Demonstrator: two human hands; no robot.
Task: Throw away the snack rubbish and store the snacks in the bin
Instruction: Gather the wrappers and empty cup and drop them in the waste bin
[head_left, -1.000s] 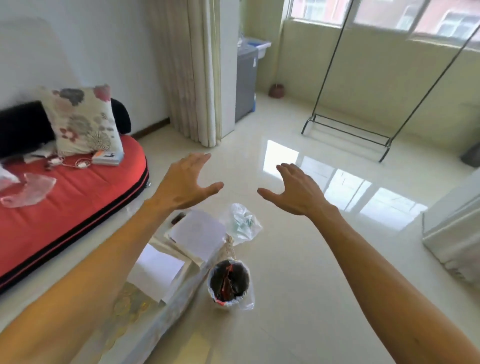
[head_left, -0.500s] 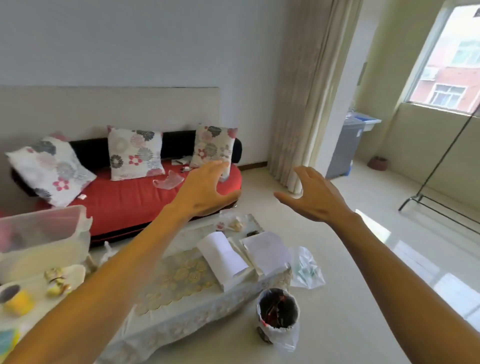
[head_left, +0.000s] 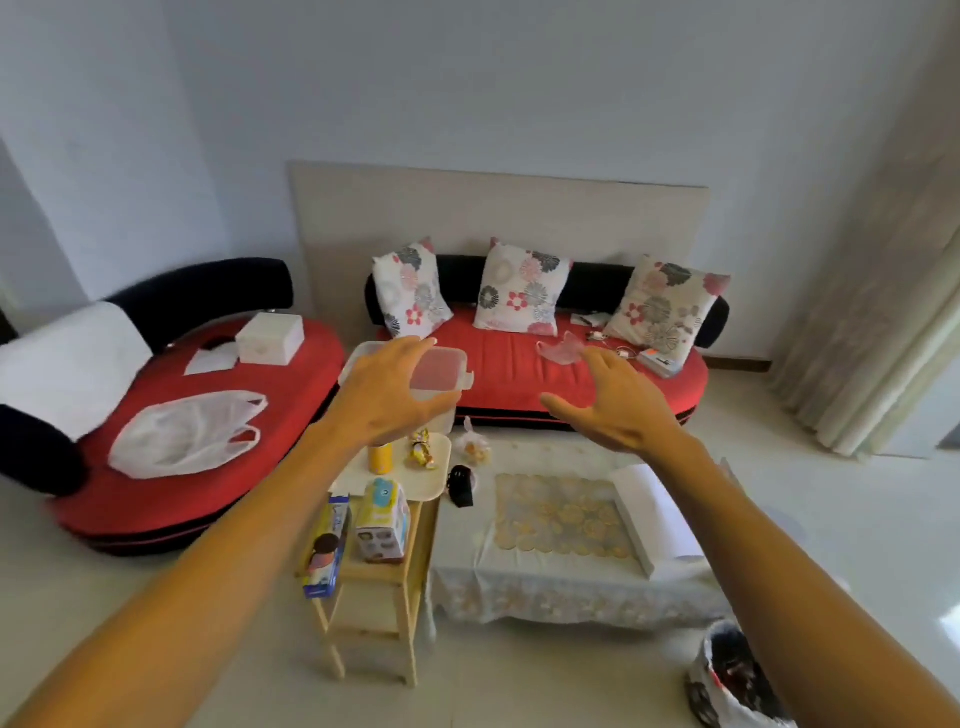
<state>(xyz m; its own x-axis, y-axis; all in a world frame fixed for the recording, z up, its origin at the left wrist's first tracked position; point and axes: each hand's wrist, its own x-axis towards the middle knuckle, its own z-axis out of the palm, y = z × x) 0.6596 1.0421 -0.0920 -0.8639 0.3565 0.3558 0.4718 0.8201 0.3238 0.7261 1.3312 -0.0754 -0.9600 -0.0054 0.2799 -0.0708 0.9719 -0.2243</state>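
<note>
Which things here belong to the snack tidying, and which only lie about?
Job: clear plastic storage bin; yellow can; gold-wrapped snack; two snack boxes; bag-lined rubbish bin.

Lying about: white plastic bag; floral cushions; white box.

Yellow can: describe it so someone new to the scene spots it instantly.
Find the small wooden stand left of the cloth-covered low table, in front of the red sofa. On its pale tray, the yellow can stands upright beside a gold-wrapped snack. It is the only plain yellow cylinder there.
</note>
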